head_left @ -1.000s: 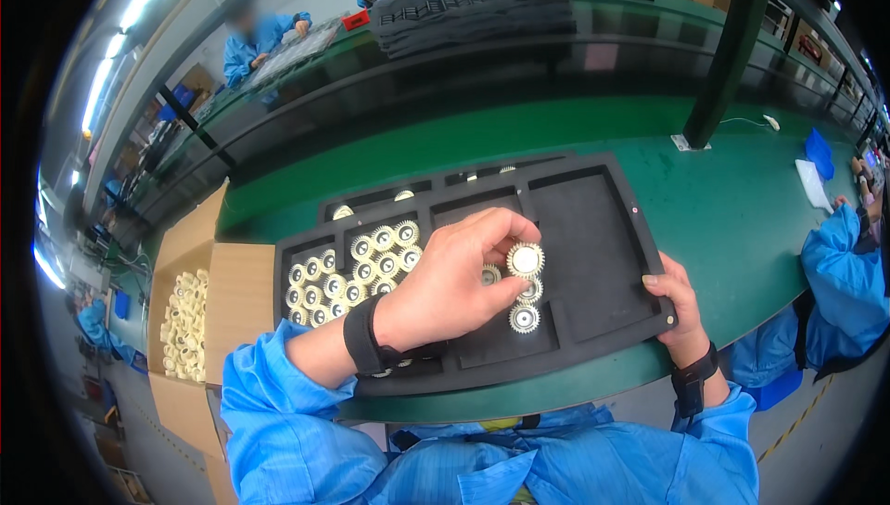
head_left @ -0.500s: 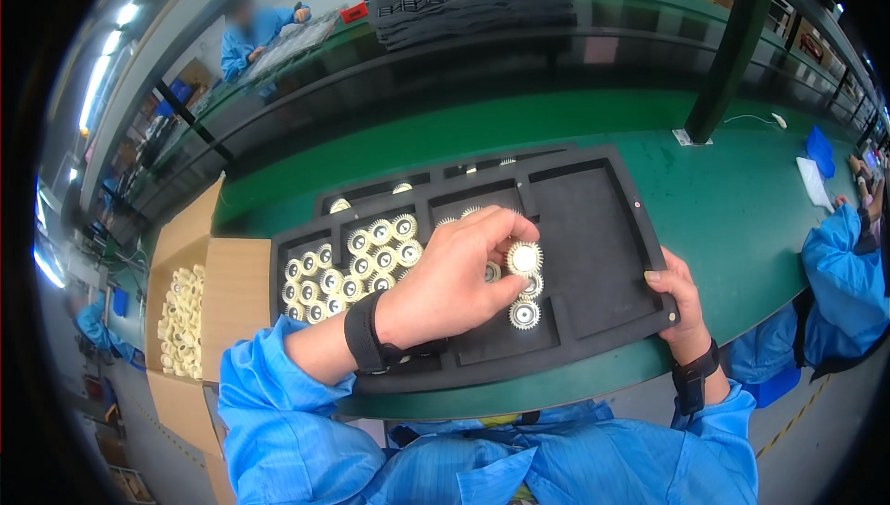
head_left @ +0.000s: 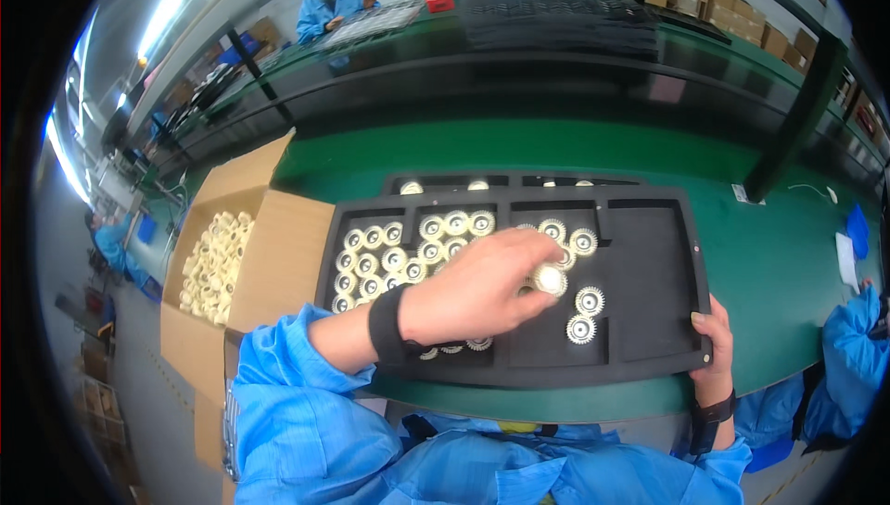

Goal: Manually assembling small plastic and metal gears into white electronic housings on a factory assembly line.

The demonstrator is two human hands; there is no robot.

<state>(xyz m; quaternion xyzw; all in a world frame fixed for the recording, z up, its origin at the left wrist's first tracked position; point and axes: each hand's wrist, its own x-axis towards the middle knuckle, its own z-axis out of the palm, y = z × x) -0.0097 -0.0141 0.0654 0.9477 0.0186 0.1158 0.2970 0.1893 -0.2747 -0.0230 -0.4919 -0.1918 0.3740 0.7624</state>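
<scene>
The left hand [head_left: 491, 287] pinches a pale gear [head_left: 551, 280] over the black compartment tray [head_left: 654, 259], whose edge the right hand [head_left: 713, 343] clasps. Below extends the green worktable [head_left: 751, 292]; across the room is a person in blue [head_left: 317, 18].

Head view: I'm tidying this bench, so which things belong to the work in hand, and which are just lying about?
In use:
the gear in the left hand
the black tray with more gears, the right hand at its edge
probably the open cardboard box of cream parts

Apparently just lying about:
the blue object
the white object near it
</scene>
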